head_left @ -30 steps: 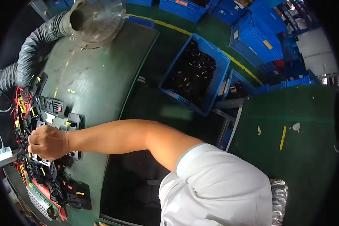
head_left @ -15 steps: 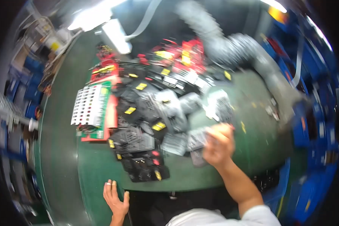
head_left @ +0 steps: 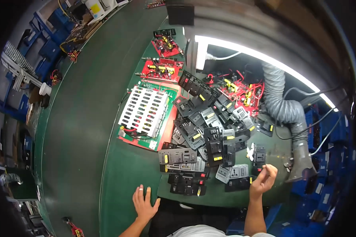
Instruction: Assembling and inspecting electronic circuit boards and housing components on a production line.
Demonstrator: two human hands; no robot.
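My left hand (head_left: 145,203) rests flat near the front edge of the green table, fingers apart, holding nothing. My right hand (head_left: 264,179) is raised over the right part of the table, thumb and fingertips pressed together; whatever they pinch, if anything, is too small to make out. Just beyond those fingertips lies a black socket panel (head_left: 259,153), with a small white piece (head_left: 250,151) beside it. A grey slotted panel (head_left: 239,171) and a black panel (head_left: 238,184) lie left of that hand. Many more black and grey plastic panels (head_left: 213,146), several with yellow labels, form a loose heap mid-table.
Left of the heap stands a white perforated metal cover (head_left: 144,110) on a green circuit board (head_left: 171,98). Red circuit boards (head_left: 160,69) lie behind it, with more (head_left: 245,94) at the back. A grey flexible duct (head_left: 290,112) comes down at right, under a bright lamp (head_left: 265,57).
My view has turned, so the table appears rotated and sharper. My right hand is beside the black socket panel, its fingertips still together. My left hand stays flat by the table edge.
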